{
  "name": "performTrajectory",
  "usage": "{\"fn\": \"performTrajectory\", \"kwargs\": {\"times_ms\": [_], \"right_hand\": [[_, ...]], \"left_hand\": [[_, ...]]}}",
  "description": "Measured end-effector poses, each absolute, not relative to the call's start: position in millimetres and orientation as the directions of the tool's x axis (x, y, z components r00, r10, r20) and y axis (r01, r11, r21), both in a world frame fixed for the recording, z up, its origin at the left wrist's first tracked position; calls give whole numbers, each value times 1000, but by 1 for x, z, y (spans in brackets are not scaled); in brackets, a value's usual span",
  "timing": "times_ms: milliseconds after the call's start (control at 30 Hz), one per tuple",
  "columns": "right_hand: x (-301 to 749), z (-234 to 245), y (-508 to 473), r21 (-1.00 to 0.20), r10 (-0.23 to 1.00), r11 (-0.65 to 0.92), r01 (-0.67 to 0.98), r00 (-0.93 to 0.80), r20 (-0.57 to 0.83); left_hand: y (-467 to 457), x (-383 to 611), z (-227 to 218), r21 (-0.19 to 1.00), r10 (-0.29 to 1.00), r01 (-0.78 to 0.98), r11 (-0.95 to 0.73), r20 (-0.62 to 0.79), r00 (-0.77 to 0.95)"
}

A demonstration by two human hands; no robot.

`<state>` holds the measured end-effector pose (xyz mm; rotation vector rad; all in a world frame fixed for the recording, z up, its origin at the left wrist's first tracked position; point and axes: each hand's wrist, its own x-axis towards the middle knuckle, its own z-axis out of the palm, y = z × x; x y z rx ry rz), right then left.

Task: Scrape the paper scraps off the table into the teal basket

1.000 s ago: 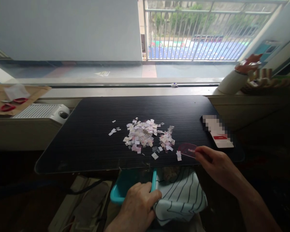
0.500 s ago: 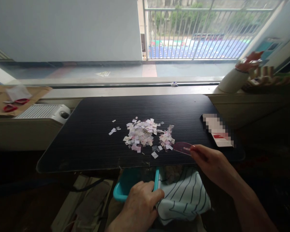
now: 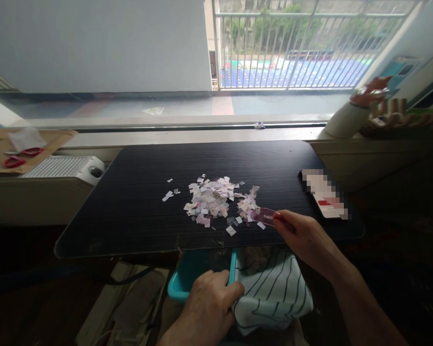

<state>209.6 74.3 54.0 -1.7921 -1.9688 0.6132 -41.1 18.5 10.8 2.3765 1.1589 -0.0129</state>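
A translucent pink plastic strip [image 3: 265,216], pinched at one end by my right hand [image 3: 305,235], has its far end in a small heap of paper scraps [image 3: 247,205]. A larger pile of white and pale pink paper scraps [image 3: 211,198] lies just left of it on the dark folding table [image 3: 140,192]. Below the near table edge, my left hand [image 3: 211,298] is closed round the rim of a teal plastic basin [image 3: 176,288]. Against its fingers hangs a white striped cloth bag [image 3: 274,293], its mouth under the table edge.
At the table's right side lies a phone-like object [image 3: 324,194], partly pixelated. Red-handled scissors [image 3: 23,156] rest on brown cardboard [image 3: 63,137] at the left, near a white heater [image 3: 67,167]. Behind stands a windowsill with a white vase [image 3: 348,117].
My right hand has moved left with the pink strip, whose end now reaches into the small heap. One scrap lies apart near the strip. My left hand stays on the basin.
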Motion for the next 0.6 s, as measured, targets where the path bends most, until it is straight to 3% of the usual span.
{"fn": "performTrajectory", "kwargs": {"times_ms": [600], "right_hand": [[219,62,66,-555,995,15,832,-65,-70]], "left_hand": [[16,-43,13,442,743,747,-496,-228,629]]}}
